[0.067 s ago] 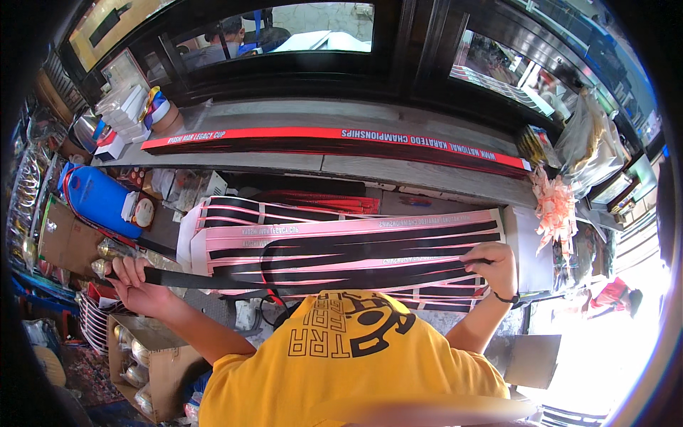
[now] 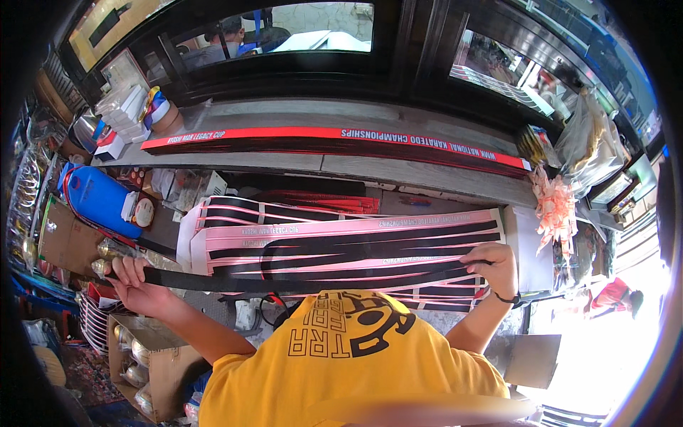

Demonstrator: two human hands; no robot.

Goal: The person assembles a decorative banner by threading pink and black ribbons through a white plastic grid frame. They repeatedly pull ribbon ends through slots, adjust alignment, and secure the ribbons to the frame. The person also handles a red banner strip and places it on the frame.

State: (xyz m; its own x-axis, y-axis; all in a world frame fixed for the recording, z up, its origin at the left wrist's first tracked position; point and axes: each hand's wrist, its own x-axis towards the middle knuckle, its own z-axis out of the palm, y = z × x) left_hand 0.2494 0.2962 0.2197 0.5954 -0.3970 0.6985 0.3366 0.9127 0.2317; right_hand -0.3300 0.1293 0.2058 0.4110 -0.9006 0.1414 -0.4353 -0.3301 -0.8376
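Observation:
A long black ribbon strip (image 2: 206,281) stretches between my two hands over the work surface. My left hand (image 2: 139,288) closes round its left end, beside the clutter at the left. The fingers of my right hand (image 2: 493,270) pinch the other end near the right edge of the printed sheets. Beneath the strip lie pink-and-black printed sheets (image 2: 341,226) with long parallel bands, some cut into strips. A thin dark and red loop (image 2: 268,288) hangs by the front edge, partly hidden by the strip.
A stack of red printed ribbons (image 2: 284,134) lies along the grey shelf (image 2: 284,112) behind. Left are a blue container (image 2: 107,199) and an open cardboard box (image 2: 160,356). At right hang pink ribbons (image 2: 553,206) beside a clear plastic bag (image 2: 590,142).
The black strip now runs straighter and more visibly between the hands, its middle and right part shifted slightly. Both hands stay nearly in place.

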